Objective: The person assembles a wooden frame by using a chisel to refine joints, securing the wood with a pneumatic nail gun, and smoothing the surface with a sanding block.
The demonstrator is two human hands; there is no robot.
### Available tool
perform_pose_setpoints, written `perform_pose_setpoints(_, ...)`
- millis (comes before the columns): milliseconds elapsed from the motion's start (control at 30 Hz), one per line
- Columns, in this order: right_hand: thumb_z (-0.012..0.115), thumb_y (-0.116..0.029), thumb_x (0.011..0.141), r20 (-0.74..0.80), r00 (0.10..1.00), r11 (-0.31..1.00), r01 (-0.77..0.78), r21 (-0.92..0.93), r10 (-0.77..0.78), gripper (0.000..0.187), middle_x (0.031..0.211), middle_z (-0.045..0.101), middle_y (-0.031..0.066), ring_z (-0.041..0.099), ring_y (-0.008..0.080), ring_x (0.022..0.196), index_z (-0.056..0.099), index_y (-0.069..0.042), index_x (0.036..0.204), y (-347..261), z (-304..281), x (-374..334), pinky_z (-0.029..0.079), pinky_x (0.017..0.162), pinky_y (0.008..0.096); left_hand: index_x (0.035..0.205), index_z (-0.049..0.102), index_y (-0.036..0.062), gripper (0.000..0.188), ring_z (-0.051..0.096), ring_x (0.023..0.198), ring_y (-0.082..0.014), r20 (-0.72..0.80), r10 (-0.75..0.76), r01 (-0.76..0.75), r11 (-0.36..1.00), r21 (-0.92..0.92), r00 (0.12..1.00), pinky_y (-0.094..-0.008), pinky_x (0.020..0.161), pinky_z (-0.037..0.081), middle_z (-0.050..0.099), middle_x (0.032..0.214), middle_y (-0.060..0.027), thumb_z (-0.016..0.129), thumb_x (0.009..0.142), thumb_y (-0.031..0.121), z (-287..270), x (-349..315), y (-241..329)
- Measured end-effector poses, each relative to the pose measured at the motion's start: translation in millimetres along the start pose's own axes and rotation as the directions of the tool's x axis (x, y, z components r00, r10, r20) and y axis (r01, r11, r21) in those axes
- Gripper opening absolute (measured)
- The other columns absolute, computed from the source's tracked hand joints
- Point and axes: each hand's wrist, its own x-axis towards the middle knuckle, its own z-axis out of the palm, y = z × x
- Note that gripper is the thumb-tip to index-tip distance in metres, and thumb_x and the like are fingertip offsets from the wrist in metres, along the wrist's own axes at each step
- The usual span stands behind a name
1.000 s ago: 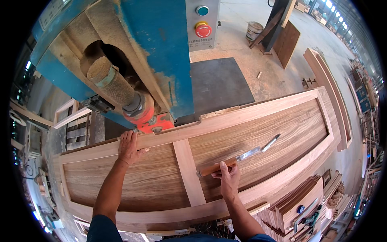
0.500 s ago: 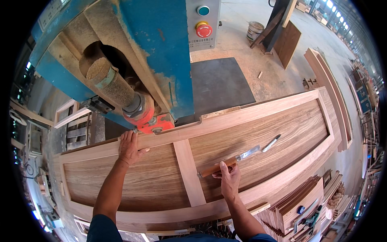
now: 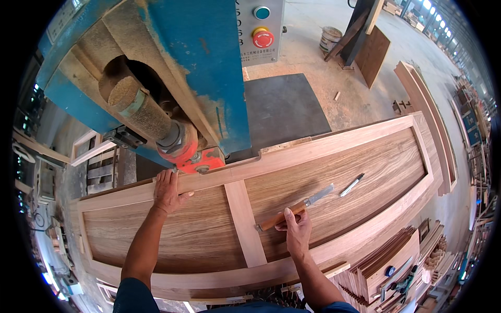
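A long framed wooden door panel [image 3: 188, 235] lies flat in front of me, with pale rails around darker, grained wood. My left hand [image 3: 168, 192] rests on its far rail, fingers stretched toward the edge and thumb out to the side. In my right hand [image 3: 296, 228] is a chisel [image 3: 292, 213], gripped by its wooden handle over the right half of the panel. Its metal blade points away and to the right. Just past the blade tip, a pen [image 3: 352, 185] lies on the wood. At the far rail, near the cross rail, a notch [image 3: 259, 155] shows.
A blue woodworking machine [image 3: 219, 78] with a red cutter head [image 3: 201, 160] stands close beyond my left hand. Its control box [image 3: 263, 55] carries a green and a red button. Stacked boards [image 3: 376, 266] sit at the lower right; a bucket [image 3: 330, 39] stands farther back.
The chisel blade has turned slightly, and its bright glint has dulled. Both hands stay in nearly the same places. The machine sits slightly farther left in view.
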Motion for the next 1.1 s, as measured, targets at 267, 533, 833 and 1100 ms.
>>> perform_pose_setpoints(267, 0.063, -0.022, 0.101, 0.001, 1.000, 1.000, 0.001, 0.005, -0.001, 0.026, 0.084, 0.068, 0.0092, 0.066, 0.0141, 0.062, 0.054, 0.002, 0.109, 0, 0, 1, 0.060, 0.057, 0.0265, 0.114, 0.052, -0.0021, 0.075, 0.043, 0.104, -0.0336, 0.019, -0.009, 0.009, 1.000, 0.005, 1.000, -0.0467, 0.098, 0.035, 0.045, 0.107, -0.0153, 0.080, 0.071, 0.053, -1, 1, 1)
perform_pose_setpoints(533, 0.064, -0.012, 0.098, 0.011, 0.971, 0.964, 0.237, -0.119, -0.238, 0.020, 0.099, 0.068, 0.0090, 0.067, 0.0139, 0.087, 0.056, -0.001, 0.113, -7, -7, -17, 0.058, 0.074, 0.0300, 0.115, 0.051, -0.0022, 0.074, 0.044, 0.105, -0.0350, 0.011, -0.023, 0.023, 1.000, 0.013, 1.000, -0.0477, 0.098, 0.035, 0.046, 0.108, -0.0159, 0.082, 0.071, 0.048, -5, 0, 3)
perform_pose_setpoints(833, 0.066, -0.007, 0.082, 0.465, 0.596, 0.321, 0.776, -0.543, -0.655, 0.028, 0.112, 0.069, 0.0143, 0.068, 0.0321, 0.100, 0.066, -0.003, 0.110, -23, -12, -19, 0.056, 0.081, 0.0390, 0.129, 0.049, -0.0042, 0.081, 0.047, 0.109, -0.0376, 0.042, -0.039, 0.042, 0.995, -0.087, 0.998, -0.0490, 0.100, 0.037, 0.050, 0.116, -0.0188, 0.083, 0.070, 0.040, -10, 2, 2)
perform_pose_setpoints(1100, 0.070, -0.008, 0.077, 0.492, 0.534, 0.147, 0.766, -0.625, -0.687, 0.030, 0.117, 0.066, 0.0135, 0.061, 0.0344, 0.107, 0.069, -0.007, 0.107, -33, -30, -20, 0.049, 0.095, 0.0427, 0.138, 0.042, -0.0039, 0.092, 0.047, 0.118, -0.0415, 0.037, -0.055, 0.059, 0.993, -0.099, 0.998, -0.0517, 0.103, 0.037, 0.051, 0.125, -0.0223, 0.086, 0.067, 0.034, 9, -3, -3)
